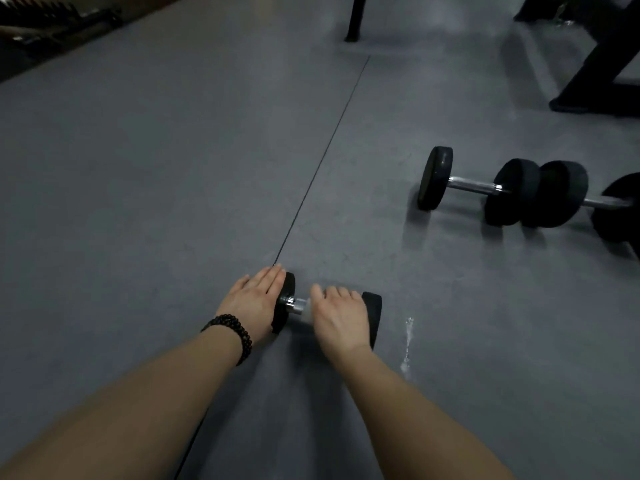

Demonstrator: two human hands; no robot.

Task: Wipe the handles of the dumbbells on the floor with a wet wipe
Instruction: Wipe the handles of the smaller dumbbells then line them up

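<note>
A small black dumbbell with a chrome handle lies on the grey floor in front of me. My left hand rests flat with straight fingers on its left weight plate. My right hand curls over the handle, with a pale wet wipe showing between the hand and the chrome bar. Most of the handle is hidden under that hand. Two larger black dumbbells lie end to end at the right, the near one and the far one partly cut off by the frame edge.
A black seam line runs across the floor toward the small dumbbell. Black equipment legs stand at the top, and a black bench frame at the top right. A pale scuff mark lies right of the small dumbbell.
</note>
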